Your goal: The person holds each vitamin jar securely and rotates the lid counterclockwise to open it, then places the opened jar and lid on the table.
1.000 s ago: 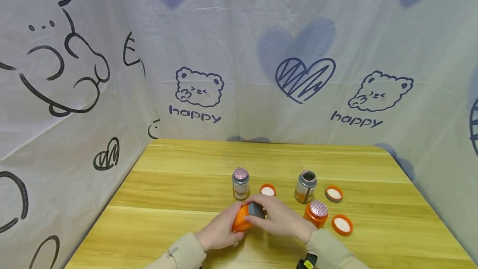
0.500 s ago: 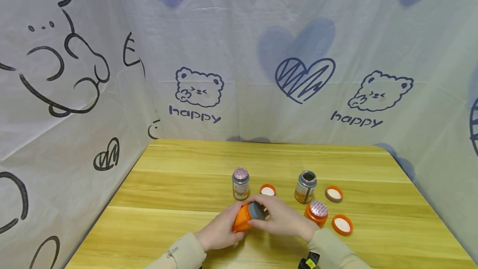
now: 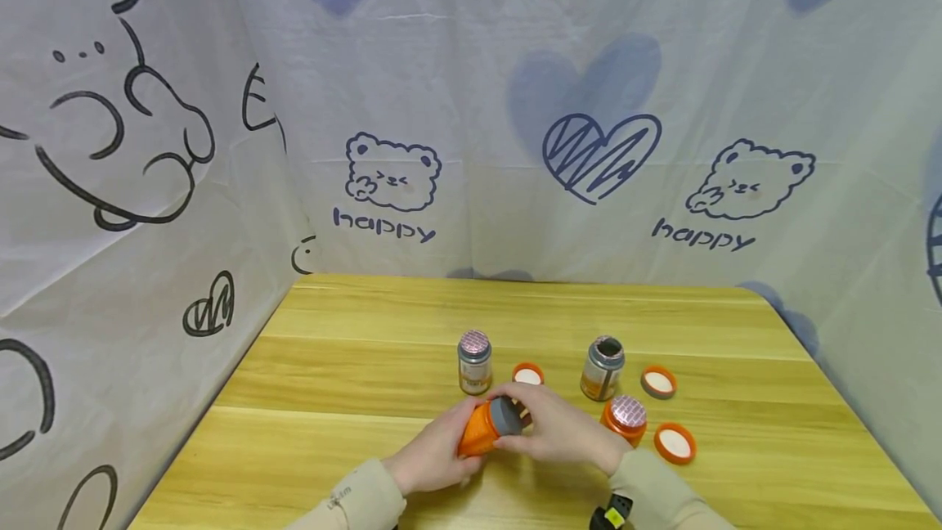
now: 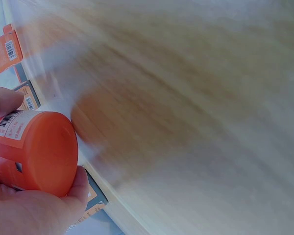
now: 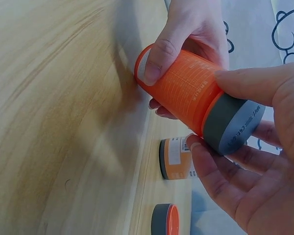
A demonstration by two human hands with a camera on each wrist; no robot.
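Tilted on its side in front of me is an orange bottle (image 3: 478,433) with a grey screw cap (image 3: 506,415) on it. My left hand (image 3: 438,446) grips the body near its base, thumb on one side and fingers on the other. At the capped end, my right hand (image 3: 565,433) holds the grey cap. In the right wrist view its thumb (image 5: 250,84) lies at the bottle's shoulder, while the curled fingers (image 5: 220,176) reach round below the cap. The left wrist view shows the smooth orange base (image 4: 53,152), partly behind the left fingers.
A grey bottle with a foil seal (image 3: 474,362) stands behind the hands. Right of it is a grey bottle with an open mouth (image 3: 602,370). An orange foil-sealed bottle (image 3: 625,422) stands by the right wrist. Upturned caps (image 3: 528,375), (image 3: 658,382), (image 3: 675,443) with white liners lie nearby.
My right hand has shifted slightly at the cap, its thumb sliding a little to the right, so more of the grey cap shows. The left hand and the standing bottles have stayed put.
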